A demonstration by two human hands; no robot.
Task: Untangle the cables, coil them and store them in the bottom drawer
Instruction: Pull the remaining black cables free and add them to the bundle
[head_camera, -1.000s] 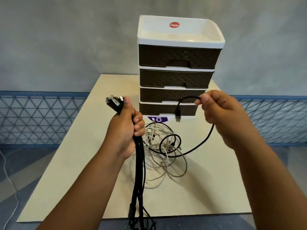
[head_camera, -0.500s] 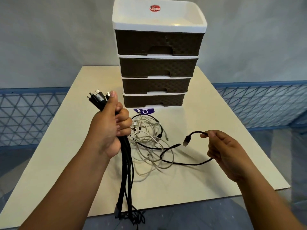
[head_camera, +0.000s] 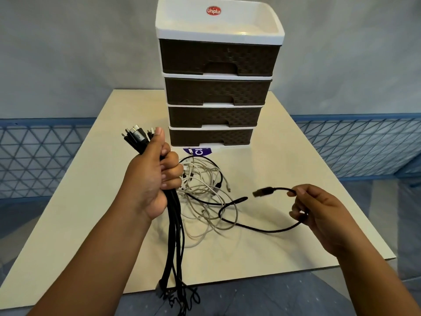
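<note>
Left hand (head_camera: 152, 181) fisted round black bundle (head_camera: 174, 226), keeping freed leads sorted; right hand (head_camera: 319, 215), at three o'clock, pinching black cable (head_camera: 262, 229) clear of tangle (head_camera: 202, 195).

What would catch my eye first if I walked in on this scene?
Probably the left hand gripping a bundle of black cables that hangs past the table's near edge. Next, the right hand pinching one loose black cable, which trails into the pale tangle of cables mid-table. Behind stands a brown drawer tower, all four drawers closed.
</note>
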